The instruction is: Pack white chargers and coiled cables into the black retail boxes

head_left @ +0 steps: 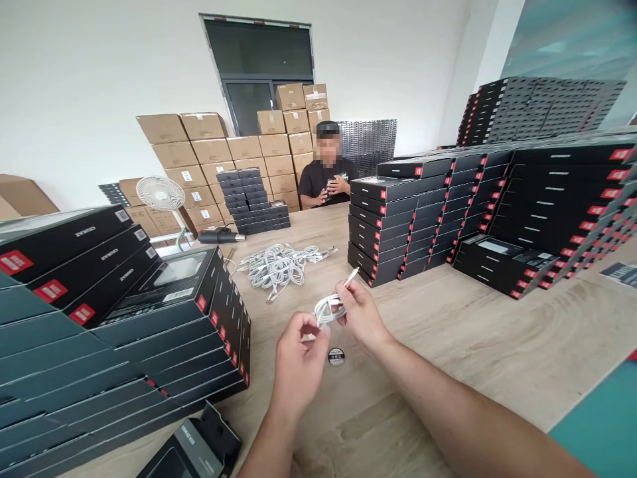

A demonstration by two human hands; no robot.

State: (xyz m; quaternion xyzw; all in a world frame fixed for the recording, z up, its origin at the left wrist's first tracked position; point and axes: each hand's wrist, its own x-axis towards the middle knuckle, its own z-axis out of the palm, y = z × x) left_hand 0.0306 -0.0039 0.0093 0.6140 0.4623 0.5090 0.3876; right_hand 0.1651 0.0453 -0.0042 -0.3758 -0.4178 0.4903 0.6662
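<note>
My left hand [301, 358] and my right hand [361, 315] both pinch a small coiled white cable [327, 310] above the wooden table [448, 338]. Its white plug end [351, 277] sticks up past my right fingers. Just below the coil, a round black sticker or tag [336, 356] lies on the wood, close to my left hand. Farther ahead sits a loose heap of white cables [281, 265]. Stacks of black boxes with red labels [169, 312] rise close to my left.
More black box stacks [398, 219] fill the table's right side. A person in a black T-shirt [328, 182] sits across the table, handling something. Behind stand cardboard cartons [213, 153], a white fan [160, 194], and a black heat gun [219, 236] on the table edge.
</note>
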